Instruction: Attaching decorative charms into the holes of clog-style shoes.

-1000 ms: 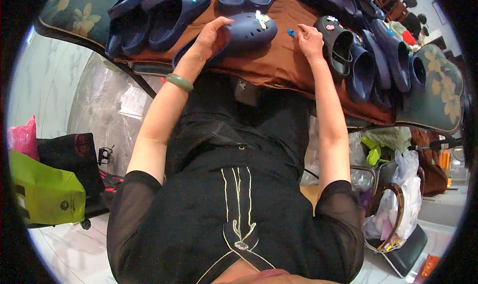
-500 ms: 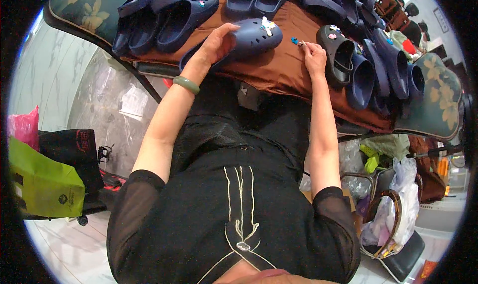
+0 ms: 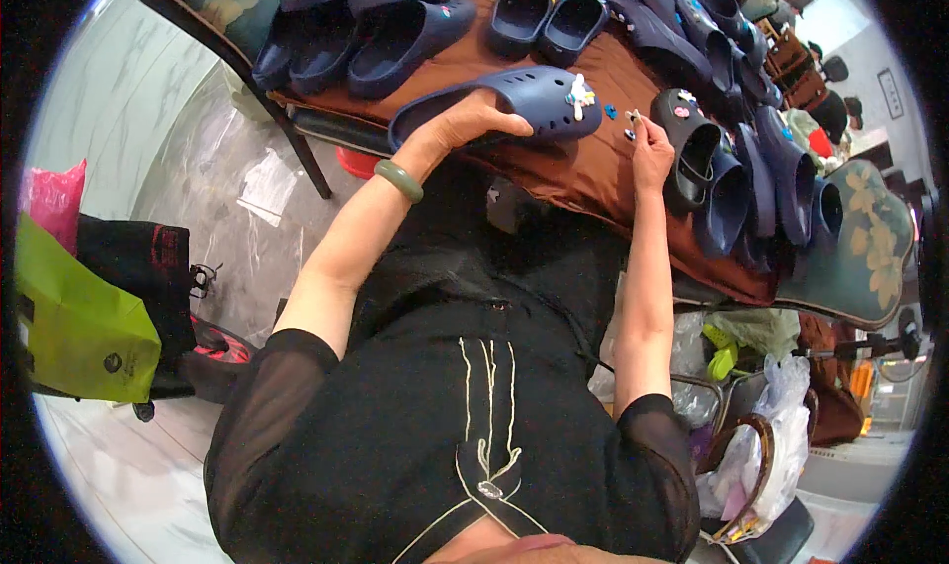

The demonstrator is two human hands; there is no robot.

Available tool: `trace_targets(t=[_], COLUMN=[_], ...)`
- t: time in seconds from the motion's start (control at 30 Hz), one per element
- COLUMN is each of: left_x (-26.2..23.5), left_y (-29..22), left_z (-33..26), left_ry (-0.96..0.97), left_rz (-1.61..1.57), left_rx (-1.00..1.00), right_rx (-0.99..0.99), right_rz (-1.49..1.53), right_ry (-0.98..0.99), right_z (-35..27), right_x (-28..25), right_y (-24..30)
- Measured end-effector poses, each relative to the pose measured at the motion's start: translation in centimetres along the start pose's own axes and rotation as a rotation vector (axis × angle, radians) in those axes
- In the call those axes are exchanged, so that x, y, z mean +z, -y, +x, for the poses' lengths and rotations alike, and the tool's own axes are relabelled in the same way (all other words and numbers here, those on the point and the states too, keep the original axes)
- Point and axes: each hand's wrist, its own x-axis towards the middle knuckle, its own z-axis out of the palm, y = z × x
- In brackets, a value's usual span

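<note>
My left hand (image 3: 476, 121) grips a navy clog (image 3: 539, 94) by its opening, fingers inside and thumb on the outside of the upper. A white figure charm (image 3: 579, 96) with small coloured parts sits on the clog's toe. Beyond the toe, my right hand (image 3: 652, 157) pinches a small shoe charm (image 3: 634, 118), whitish and dark, just above the brown cloth (image 3: 583, 169). Close to those fingertips a small blue charm (image 3: 611, 111) lies on the cloth. Just right of this hand stands a black clog (image 3: 684, 134) with charms on its upper.
Several navy clogs (image 3: 410, 50) cover the far left of the table, and more navy clogs (image 3: 786, 173) crowd its right side. A floral chair back (image 3: 865, 233) is at the right. Below it are plastic bags (image 3: 761, 445); a green bag (image 3: 89, 312) is at the left.
The view has shifted, so the table sits lower and further right. My left thumb now stretches forward along the clog. The right hand has lifted the small charm slightly away from the blue one.
</note>
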Motion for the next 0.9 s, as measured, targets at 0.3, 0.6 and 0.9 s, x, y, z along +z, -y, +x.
trace_targets(t=[0.3, 0.6, 0.9], left_x=[-0.1, 0.1, -0.3], left_y=[0.2, -0.2, 0.9], left_z=[-0.2, -0.6, -0.1], left_ry=[0.003, -0.012, 0.011], left_rz=[-0.017, -0.045, -0.009], left_rx=[0.007, -0.054, -0.074], right_rx=[-0.116, -0.891, -0.916], right_rz=[0.037, -0.292, -0.591], right_ry=[-0.149, 0.163, 0.705], right_z=[-0.2, -1.2, 1.3], right_x=[0.5, 7.0, 7.1], right_y=[1.5, 14.3, 16.4])
